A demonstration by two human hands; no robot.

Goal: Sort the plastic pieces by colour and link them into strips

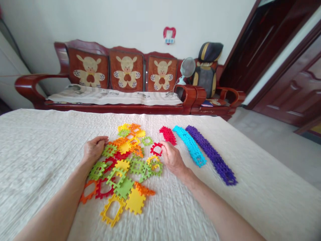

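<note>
Yellow, green, orange and red toothed plastic pieces (124, 187) lie in a loose pile on the white quilted cloth (50, 140). My right hand (172, 157) pinches a red frame piece (156, 149) at the pile's right side. My left hand (94, 149) rests at the pile's left edge, its fingers curled together by a green piece (109, 150); whether they hold anything is hidden. Farther right, overlapping pieces form a short red row (168, 135), a longer light blue row (190, 145) and a long purple row (212, 154).
Beyond the table stands a wooden sofa (37, 87) with three bear-patterned cushions (127, 72). A small fan (187, 67) and a wooden armchair (237, 97) are at its right. Dark red doors (283, 90) are on the far right.
</note>
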